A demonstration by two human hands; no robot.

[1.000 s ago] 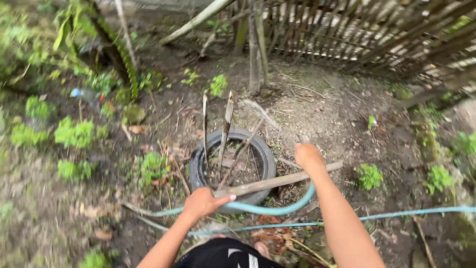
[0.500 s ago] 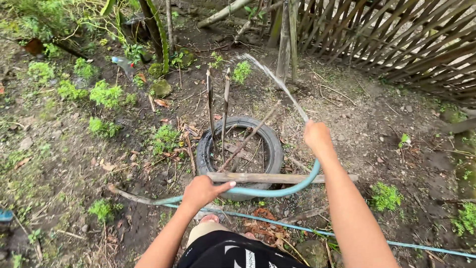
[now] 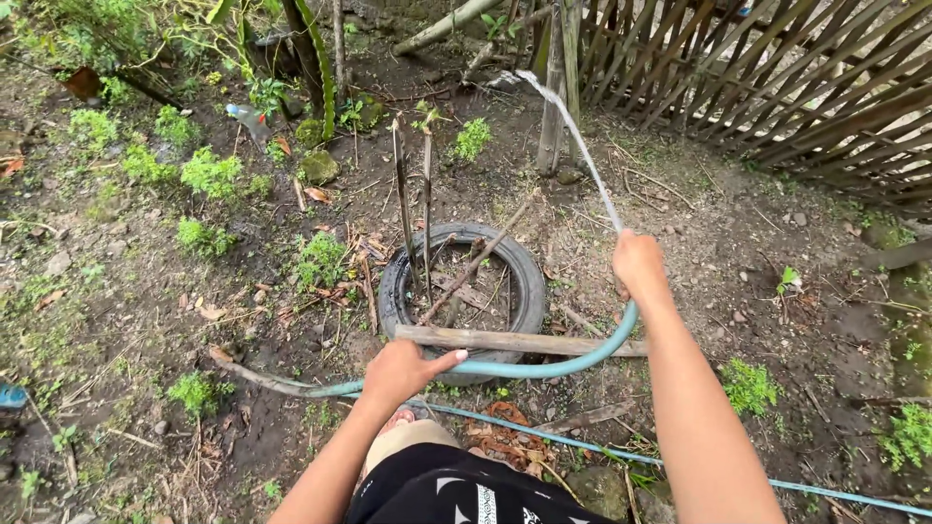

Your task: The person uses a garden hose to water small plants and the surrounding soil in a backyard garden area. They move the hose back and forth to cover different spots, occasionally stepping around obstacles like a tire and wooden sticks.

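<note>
**Hose in both hands, water arcing toward the fence**

The person stands over a patch of bare, damp earth with a teal rubber garden hose (image 3: 544, 367) held in both hands. The right hand (image 3: 639, 264) is raised ahead of the body, its fingers closed around the hose end; its back faces the camera, so the nozzle itself is hidden. From that fist a thin jet of water (image 3: 575, 136) shoots up and away, curving toward the weathered grey wooden post (image 3: 558, 87) at the near end of the slatted wooden fence (image 3: 777, 87).

The left hand (image 3: 403, 372) sits lower and nearer the body, fingers wrapped over the hose with the thumb stretched out along it. Between the two hands the hose sags in a loose curve, and beyond the left hand it trails off across the soil to the left.

Just beyond the hands lies an old black rubber tyre (image 3: 464, 289), flat on the ground and filled with soil. Several thin dark stakes (image 3: 408, 204) stand upright in it, and another stick leans across its opening. A pale, rough wooden plank (image 3: 515, 341) lies across the tyre's near edge, with the hose passing just in front of it.

A second, thinner blue hose (image 3: 680, 462) runs along the ground close to the person's feet, off to the right. Small green weeds (image 3: 209, 173) dot the earth on the left.
</note>
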